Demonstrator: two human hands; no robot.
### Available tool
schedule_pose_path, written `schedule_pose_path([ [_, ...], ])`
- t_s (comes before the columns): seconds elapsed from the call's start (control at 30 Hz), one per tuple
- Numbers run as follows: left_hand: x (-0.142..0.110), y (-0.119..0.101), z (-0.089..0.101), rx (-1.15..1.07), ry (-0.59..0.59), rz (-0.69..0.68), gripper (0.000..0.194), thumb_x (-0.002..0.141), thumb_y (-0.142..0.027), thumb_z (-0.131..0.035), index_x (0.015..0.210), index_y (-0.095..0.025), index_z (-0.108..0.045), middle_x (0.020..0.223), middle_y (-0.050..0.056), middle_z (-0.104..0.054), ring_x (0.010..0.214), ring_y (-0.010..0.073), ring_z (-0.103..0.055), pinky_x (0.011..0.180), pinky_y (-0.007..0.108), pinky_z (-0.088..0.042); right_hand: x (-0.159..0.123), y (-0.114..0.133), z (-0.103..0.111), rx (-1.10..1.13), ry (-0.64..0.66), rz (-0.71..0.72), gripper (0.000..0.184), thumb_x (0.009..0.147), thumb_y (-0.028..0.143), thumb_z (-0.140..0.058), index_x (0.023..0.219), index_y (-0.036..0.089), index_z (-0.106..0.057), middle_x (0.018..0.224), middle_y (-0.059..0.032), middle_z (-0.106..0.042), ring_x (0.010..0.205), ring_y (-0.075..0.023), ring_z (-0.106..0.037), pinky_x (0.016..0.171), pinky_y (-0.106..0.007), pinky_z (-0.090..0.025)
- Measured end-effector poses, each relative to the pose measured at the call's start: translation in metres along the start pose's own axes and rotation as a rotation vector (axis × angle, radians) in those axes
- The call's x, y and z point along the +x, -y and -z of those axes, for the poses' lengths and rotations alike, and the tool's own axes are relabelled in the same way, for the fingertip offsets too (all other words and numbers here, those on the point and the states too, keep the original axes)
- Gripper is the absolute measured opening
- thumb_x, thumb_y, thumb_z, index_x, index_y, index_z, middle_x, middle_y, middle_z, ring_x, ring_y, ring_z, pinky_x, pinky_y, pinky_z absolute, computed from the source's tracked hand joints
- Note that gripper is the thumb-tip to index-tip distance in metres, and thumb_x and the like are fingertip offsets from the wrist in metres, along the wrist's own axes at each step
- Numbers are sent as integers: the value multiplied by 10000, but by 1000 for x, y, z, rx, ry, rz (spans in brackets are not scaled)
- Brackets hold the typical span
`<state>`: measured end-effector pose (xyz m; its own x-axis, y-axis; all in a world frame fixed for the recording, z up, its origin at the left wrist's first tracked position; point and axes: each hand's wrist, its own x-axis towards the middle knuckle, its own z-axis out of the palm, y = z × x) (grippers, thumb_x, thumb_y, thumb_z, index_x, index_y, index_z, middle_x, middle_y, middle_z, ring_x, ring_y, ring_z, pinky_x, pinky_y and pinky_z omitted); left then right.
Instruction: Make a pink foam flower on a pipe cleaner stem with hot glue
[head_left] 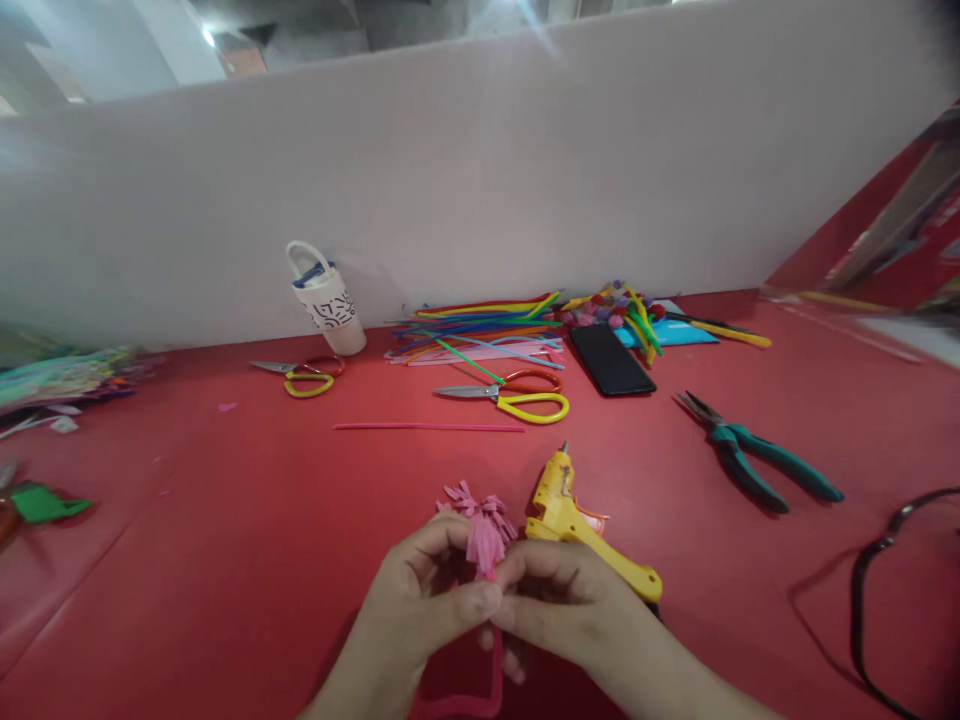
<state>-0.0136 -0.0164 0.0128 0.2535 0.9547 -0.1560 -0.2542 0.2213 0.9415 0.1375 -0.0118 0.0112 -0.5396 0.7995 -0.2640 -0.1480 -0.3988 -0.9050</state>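
Near the front of the red table, a pink fringed paper flower (486, 532) is pinched between my two hands. My left hand (431, 590) closes on its base from the left, thumb against the stem. From the right, my right hand (559, 600) grips the same spot with thumb and forefinger. A pink pipe cleaner stem (496, 670) runs down from the flower and bends to the left at the bottom. The fingers hide where the flower and stem meet. Just beyond my right hand lies a yellow glue gun (574, 520).
Scissors (499, 395), a pink pipe cleaner (427, 428) and a black phone (611, 360) lie ahead. Behind them is a pile of coloured pipe cleaners (480, 330). Green-handled pliers (757, 455) and a black cable (859, 600) are rightward; a white tumbler (330, 310) and more scissors (304, 378) leftward.
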Motion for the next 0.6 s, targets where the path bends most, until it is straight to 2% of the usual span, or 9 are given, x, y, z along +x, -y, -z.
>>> schedule_pose_path([
  [0.1,0,6,-1,-132,-56,97,151,596,-243,-741,677,-158,-646,701,8,-535,637,138,-517,548,231,-456,0,0,-2,-84,-33,-11,215,718,360,-622,714,149,-576,547,32,-549,480,-80,-520,525,-206,-440],
  [0.2,-1,5,-2,-146,-89,126,115,584,-200,-735,644,-141,-656,704,16,-561,681,143,-537,614,235,-475,-2,4,-2,-271,-99,94,121,731,265,-565,682,155,-565,590,27,-539,529,-83,-503,531,-197,-427],
  [0.27,-2,0,-3,-99,-131,156,123,577,-178,-734,663,-141,-654,679,9,-581,659,135,-553,604,225,-478,-5,8,0,-426,-198,262,64,727,188,-529,666,168,-539,619,21,-543,568,-94,-509,543,-195,-430],
  [0.37,-3,-7,-6,72,-209,160,124,600,-179,-713,620,-152,-594,526,-46,-543,434,67,-489,438,168,-416,-10,13,5,-691,-372,604,96,751,121,-506,681,185,-505,626,19,-527,569,-101,-508,528,-196,-435],
  [0.47,-5,-10,-11,211,-243,133,126,650,-188,-643,597,-167,-530,441,-75,-522,292,26,-377,321,137,-299,-13,13,9,-951,-366,921,127,775,61,-513,784,181,-553,702,-15,-560,637,-121,-530,573,-219,-456],
  [0.53,-7,-10,-16,269,-285,125,105,650,-159,-601,594,-174,-513,418,-80,-516,295,28,-389,312,124,-275,-13,11,9,-1042,-356,1010,149,781,48,-533,854,172,-575,756,-37,-583,679,-132,-541,610,-234,-469],
  [0.6,-9,-9,-19,324,-329,126,95,643,-136,-569,587,-181,-505,379,-96,-472,293,30,-378,302,115,-247,-13,9,9,-1054,-388,1016,144,787,56,-551,877,164,-579,765,-39,-591,685,-132,-546,625,-235,-472],
])
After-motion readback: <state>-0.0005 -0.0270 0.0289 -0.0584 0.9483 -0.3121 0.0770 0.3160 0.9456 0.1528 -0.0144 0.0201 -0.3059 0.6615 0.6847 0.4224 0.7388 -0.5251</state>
